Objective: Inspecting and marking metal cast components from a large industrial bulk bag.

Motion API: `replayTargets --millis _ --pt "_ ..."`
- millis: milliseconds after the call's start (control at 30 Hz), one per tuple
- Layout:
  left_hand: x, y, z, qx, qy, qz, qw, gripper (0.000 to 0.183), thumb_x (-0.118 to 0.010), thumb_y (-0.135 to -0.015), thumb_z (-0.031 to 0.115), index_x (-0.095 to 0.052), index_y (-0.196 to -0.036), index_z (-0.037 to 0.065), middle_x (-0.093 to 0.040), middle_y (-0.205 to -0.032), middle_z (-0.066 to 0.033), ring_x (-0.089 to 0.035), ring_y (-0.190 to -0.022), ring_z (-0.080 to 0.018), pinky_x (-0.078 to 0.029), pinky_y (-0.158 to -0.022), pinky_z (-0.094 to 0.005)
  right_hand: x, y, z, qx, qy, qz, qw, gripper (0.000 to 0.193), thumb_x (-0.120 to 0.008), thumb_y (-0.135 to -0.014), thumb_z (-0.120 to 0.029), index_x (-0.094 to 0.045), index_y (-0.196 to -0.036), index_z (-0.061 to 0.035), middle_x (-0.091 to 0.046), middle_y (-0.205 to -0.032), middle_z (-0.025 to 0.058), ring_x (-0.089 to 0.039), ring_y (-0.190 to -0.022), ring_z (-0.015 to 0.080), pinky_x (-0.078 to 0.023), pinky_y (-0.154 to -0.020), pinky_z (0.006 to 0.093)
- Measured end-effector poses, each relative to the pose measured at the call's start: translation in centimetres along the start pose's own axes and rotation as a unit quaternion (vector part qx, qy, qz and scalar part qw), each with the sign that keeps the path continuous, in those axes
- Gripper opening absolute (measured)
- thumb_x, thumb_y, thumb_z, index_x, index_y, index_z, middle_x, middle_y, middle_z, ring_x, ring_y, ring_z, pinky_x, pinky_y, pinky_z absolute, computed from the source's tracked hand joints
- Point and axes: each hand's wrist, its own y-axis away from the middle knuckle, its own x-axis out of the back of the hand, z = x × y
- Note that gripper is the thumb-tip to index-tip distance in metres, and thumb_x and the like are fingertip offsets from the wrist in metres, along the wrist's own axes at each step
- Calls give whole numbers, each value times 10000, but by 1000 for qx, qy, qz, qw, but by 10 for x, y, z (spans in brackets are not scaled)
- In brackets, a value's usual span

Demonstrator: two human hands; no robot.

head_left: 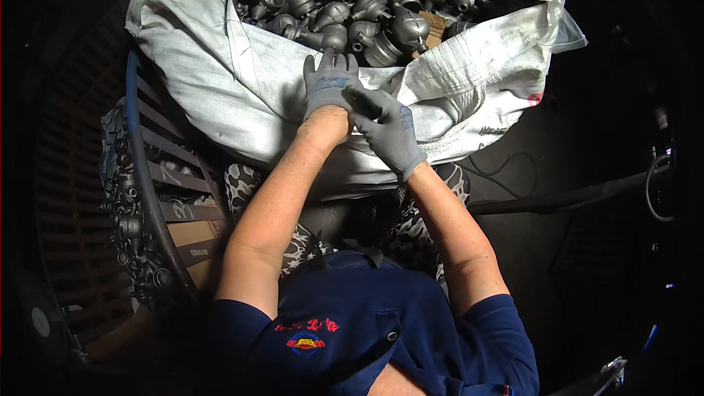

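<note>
Resting against the white sack (191, 51), the left hand (330, 88) has its grip spread, nothing visible in it; right hand (392, 132) at that wrist, grip: can't tell! Grey metal castings (409, 28) heaped inside the sack!

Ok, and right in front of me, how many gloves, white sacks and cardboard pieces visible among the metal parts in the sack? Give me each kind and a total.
Gray gloves: 2
White sack: 1
Cardboard piece: 1
Total: 4
</note>
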Motion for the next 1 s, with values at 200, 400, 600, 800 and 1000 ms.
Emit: replayTargets --millis 200,400,600,800,1000 --pt "-29 -8 -1 -23 77 -40 996 827 -548 -787 571 -374 -1390 33 -408 -1404 -203 -302 -1363 -305 -206 -1102 -508 -2 -8 -7 31 119 -11 992 279 -651 -745 -52 -657 -1024 -65 -643 -1012 141 -640 -931 252 -502 -794 328" --pt "-46 0 1 24 753 46 656 618 -594 -879 288 -379 -1390 17 -433 -1382 -214 -406 -1294 -280 -281 -1087 -353 -27 23 -22 53 104 -142 983 227 -600 -762 -79 -667 -978 -55 -655 -901 119 -642 -819 179 -499 -741 295" --pt "-28 -7 -33 49 994 75 58 540 -328 -959 498 -537 -1176 50 -543 -1234 -186 -455 -1207 -355 -276 -1071 -559 -27 36 0 -188 -202 -85 958 272 -581 -807 -94 -641 -1058 -11 -633 -787 49 -600 -741 125 -481 -624 253" --pt "-6 12 -10 -10 999 50 -14 557 -448 -916 461 -527 -1224 3 -518 -1279 -220 -438 -1238 -357 -227 -1104 -553 -18 19 16 -128 -254 -225 932 358 -580 -913 -302 -587 -1106 0 -612 -864 36 -578 -699 104 -498 -612 237" --pt "-17 22 -10 -48 998 35 -26 579 -499 -889 393 -476 -1276 -38 -490 -1320 -222 -416 -1272 -359 -188 -1125 -537 -20 19 31 -146 -93 -222 960 305 -609 -847 -241 -620 -1048 -11 -608 -688 15 -559 -604 92 -462 -580 231"
